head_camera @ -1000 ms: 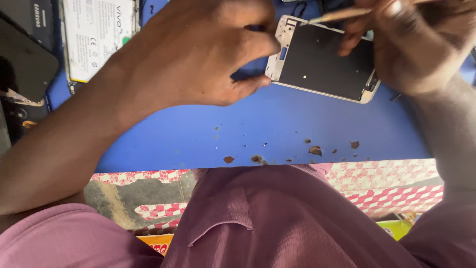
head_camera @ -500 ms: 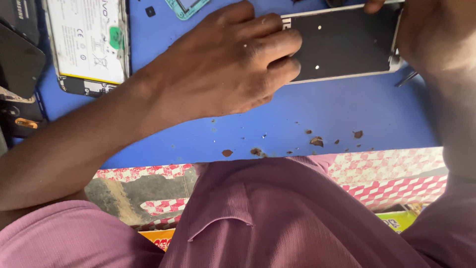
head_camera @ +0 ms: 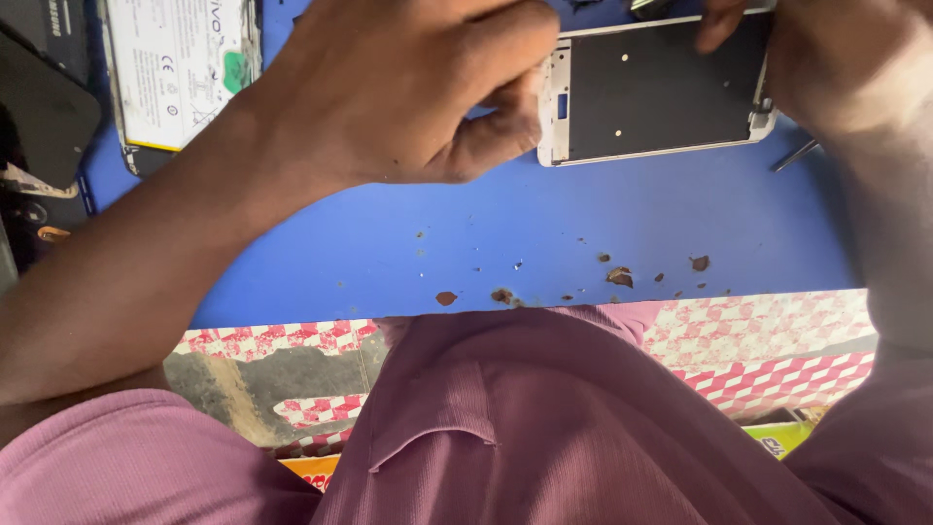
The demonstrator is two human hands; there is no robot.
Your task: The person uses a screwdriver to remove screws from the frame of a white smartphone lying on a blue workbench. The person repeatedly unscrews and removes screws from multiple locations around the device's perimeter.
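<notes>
A white phone frame (head_camera: 661, 92) with a dark inner panel lies flat on the blue mat (head_camera: 544, 228) at the top of the view. My left hand (head_camera: 408, 92) is curled at the frame's left end, thumb and fingertips pinching that edge. My right hand (head_camera: 836, 63) covers the frame's right end, with one fingertip resting on its top edge. Part of the right hand is cut off by the picture's edge, and no tool shows in it.
An opened phone with a white battery (head_camera: 180, 68) lies at the upper left, next to dark phone parts (head_camera: 44, 117). A thin metal tool (head_camera: 797, 156) rests on the mat by the frame's right corner. Brown crumbs (head_camera: 617, 277) dot the mat's near edge.
The thin stick in my right hand a second ago is out of view. My left hand drew back from lying over the frame to pinching its left end.
</notes>
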